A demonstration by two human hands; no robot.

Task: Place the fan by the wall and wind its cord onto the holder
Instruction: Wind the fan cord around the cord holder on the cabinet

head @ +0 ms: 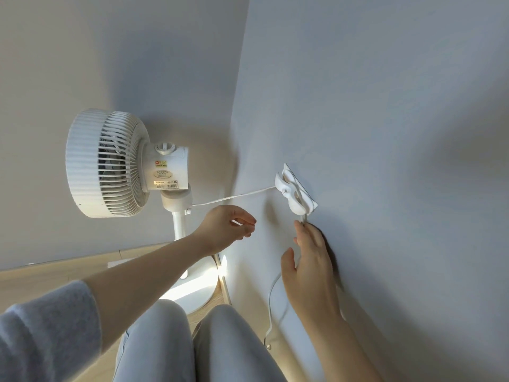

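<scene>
A white pedestal fan stands in the room's corner, close to both walls, its head facing left. Its thin white cord runs taut from the fan's neck to a white holder stuck on the right wall, where it is wrapped around. Just below the holder, my right hand pinches the cord at the fingertips. The rest of the cord hangs in a loop down to its loose end near the floor. My left hand hovers under the taut stretch with fingers loosely curled and holds nothing.
The fan's round base rests on the wooden floor right in front of my knees. The grey right wall runs beside my right arm. A skirting board lines the back wall.
</scene>
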